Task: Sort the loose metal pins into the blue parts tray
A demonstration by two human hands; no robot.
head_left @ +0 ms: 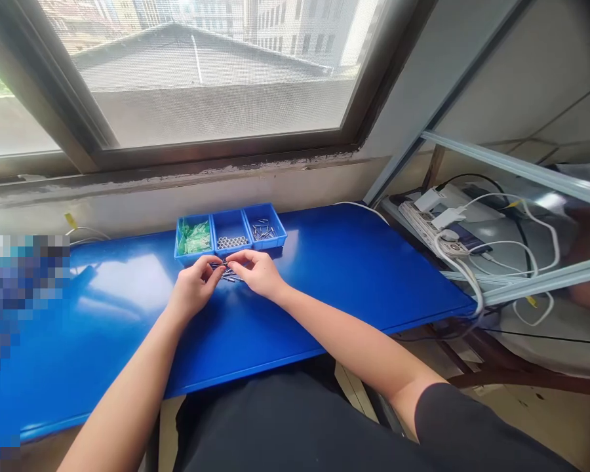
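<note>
My left hand (195, 283) and my right hand (256, 269) meet over the blue table (354, 269), fingertips pinched together on a small metal part (225, 265). A few small metal pins (230, 277) lie on the table just under my fingers. Right behind my hands stand three small blue bins in a row: the left bin (194, 237) holds green pieces, the middle bin (231, 233) holds silvery cylinders, the right bin (265, 227) holds small dark metal pins.
A window and its sill run along the back wall. At the right, beyond the table edge, a white power strip (425, 221) with plugs and white cables lies behind metal frame bars. A blurred patch covers the left edge.
</note>
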